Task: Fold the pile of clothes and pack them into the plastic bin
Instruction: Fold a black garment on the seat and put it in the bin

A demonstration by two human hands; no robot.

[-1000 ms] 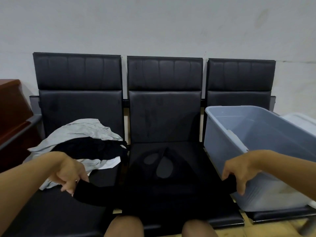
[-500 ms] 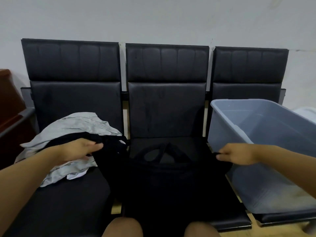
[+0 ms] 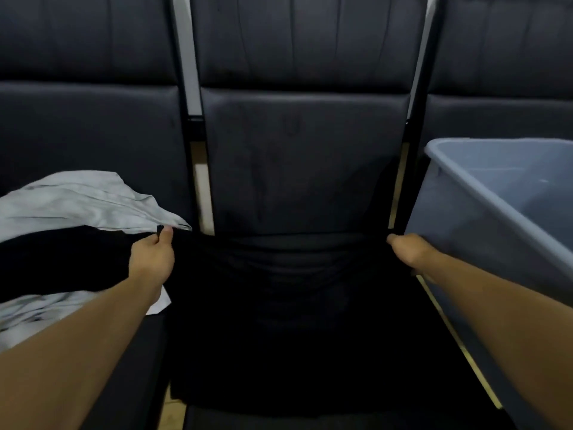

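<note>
Two hands stretch a black garment (image 3: 288, 321) flat across the middle seat (image 3: 304, 169) for folding: left hand (image 3: 152, 257) at nine o'clock and right hand (image 3: 406, 250) at three each pinch an edge. Farther out, the remaining pile (image 3: 71, 209) lies at ten, the plastic bin (image 3: 483, 218) at two.

plastic bin (image 3: 483, 212) cut off at right, right hand (image 3: 409, 251) fingers hidden, blurred
</note>
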